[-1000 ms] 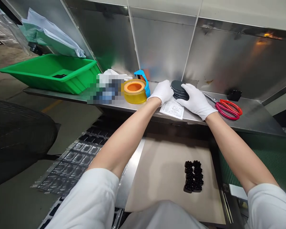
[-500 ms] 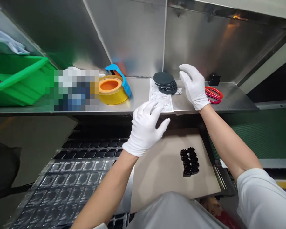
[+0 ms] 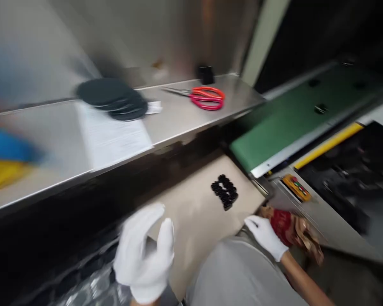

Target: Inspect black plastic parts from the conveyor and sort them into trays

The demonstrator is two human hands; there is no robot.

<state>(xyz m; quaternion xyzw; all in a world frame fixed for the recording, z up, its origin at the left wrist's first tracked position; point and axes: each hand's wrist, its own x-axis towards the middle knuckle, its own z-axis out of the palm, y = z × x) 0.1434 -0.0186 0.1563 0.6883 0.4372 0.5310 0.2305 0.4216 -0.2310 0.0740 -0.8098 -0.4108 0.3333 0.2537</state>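
In the head view, small black knobby pieces [image 3: 229,198] sit in a compact cluster on the beige board [image 3: 191,216], glossy and packed side by side around a narrow pale gap. The white-gloved left hand [image 3: 143,250], blurred, is held over the board's left side, thumb and fingers spread apart with nothing between them. The gloved right hand [image 3: 265,236] is by the board's near right corner, fingers close together; whether they grip anything cannot be told.

Half a second ago the right hand was raised over the shelf [image 3: 175,121] beside the red-handled scissors [image 3: 207,97]; now it is low by the person's lap. The black pieces remain on the board.
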